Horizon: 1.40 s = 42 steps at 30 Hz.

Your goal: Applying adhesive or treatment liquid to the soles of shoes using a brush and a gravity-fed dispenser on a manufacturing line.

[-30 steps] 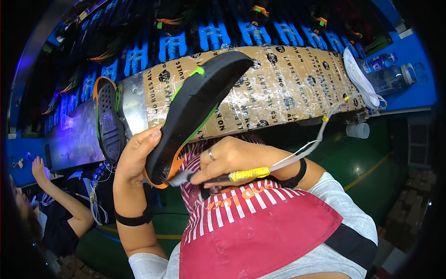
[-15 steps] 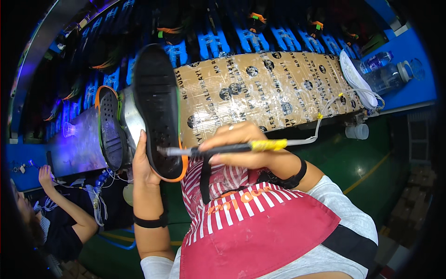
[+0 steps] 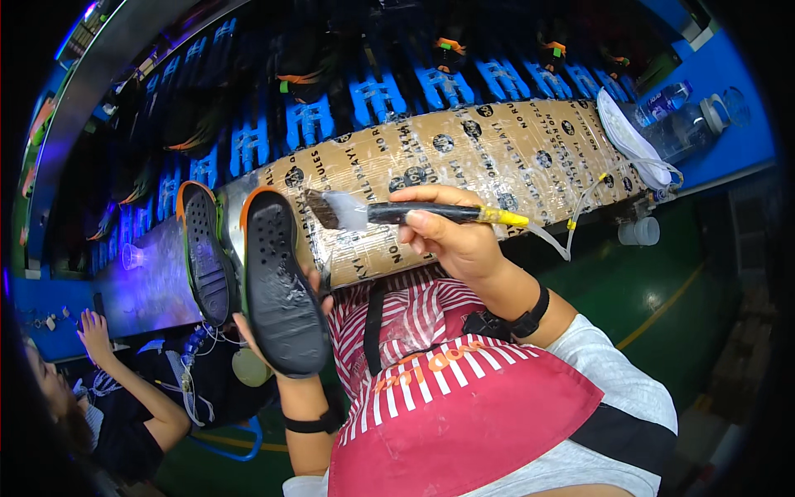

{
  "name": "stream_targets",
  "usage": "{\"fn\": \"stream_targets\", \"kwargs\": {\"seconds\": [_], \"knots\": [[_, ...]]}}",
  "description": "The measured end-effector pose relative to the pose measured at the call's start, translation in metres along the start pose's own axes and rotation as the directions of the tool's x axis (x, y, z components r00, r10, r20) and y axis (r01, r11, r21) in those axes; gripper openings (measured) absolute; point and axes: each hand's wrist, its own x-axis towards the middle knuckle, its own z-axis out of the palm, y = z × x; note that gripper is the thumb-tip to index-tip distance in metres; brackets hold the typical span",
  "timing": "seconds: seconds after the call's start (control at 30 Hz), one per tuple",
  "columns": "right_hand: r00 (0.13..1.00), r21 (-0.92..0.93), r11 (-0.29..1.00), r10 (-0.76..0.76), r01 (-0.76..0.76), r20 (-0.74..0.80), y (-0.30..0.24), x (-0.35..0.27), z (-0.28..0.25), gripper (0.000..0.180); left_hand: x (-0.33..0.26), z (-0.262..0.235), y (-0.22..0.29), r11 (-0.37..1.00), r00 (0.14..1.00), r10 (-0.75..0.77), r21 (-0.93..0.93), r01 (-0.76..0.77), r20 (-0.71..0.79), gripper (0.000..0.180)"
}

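My left hand (image 3: 316, 287) grips a black shoe sole (image 3: 283, 302) from beneath, with fingers showing on both sides. Its perforated, orange-rimmed end points away from me, and whitish wet streaks lie across its middle. In my right hand (image 3: 454, 234) is a brush (image 3: 389, 213) with a black handle, pale ferrule and dark bristles; a yellow-wrapped end joins it to a thin clear tube (image 3: 548, 240). The bristles hang above the cardboard, right of the sole and apart from it. A second black sole (image 3: 207, 257) with orange and green edging lies just left of the held one.
Smeared printed cardboard (image 3: 431, 174) covers the bench before me. Beyond it runs a line of blue racks (image 3: 377, 98) with dark shoe parts. A white pad (image 3: 623, 137) and bottles (image 3: 687, 132) sit at right. A co-worker's hand (image 3: 96, 338) is at far left.
The held sole has turned end for end, its orange-rimmed end going from near me to the far side. My right hand has lifted the brush off it, up over the cardboard.
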Motion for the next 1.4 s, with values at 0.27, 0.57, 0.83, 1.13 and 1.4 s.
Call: {"fn": "stream_targets", "kwargs": {"seconds": [0.27,0.57,0.83,1.13,1.4], "knots": [[0.993,0.021,0.994,0.106,-0.107,0.051,0.015,0.009,0.018,0.024,-0.018,0.0,-0.043,0.973,0.97,-0.148,-0.202,0.109,-0.192,0.075],[0.995,-0.145,0.986,0.091,-0.085,0.038,0.021,0.013,0.045,0.017,-0.008,0.007,-0.058,0.975,0.975,-0.172,-0.166,0.148,-0.14,0.08],[0.947,-0.474,0.834,-0.321,0.284,0.001,0.021,0.03,0.064,0.02,0.005,-0.007,-0.066,0.987,0.982,-0.111,0.103,0.127,-0.152,0.084],[0.796,-0.696,0.507,-0.586,0.508,0.154,0.045,0.044,0.065,0.021,-0.01,-0.035,-0.074,0.969,0.958,-0.246,-0.064,0.239,-0.15,0.065],[0.838,-0.551,0.674,-0.538,0.492,0.091,0.043,0.036,0.066,0.02,-0.019,-0.068,-0.065,0.972,0.966,-0.229,0.016,0.232,-0.118,0.051]]}}
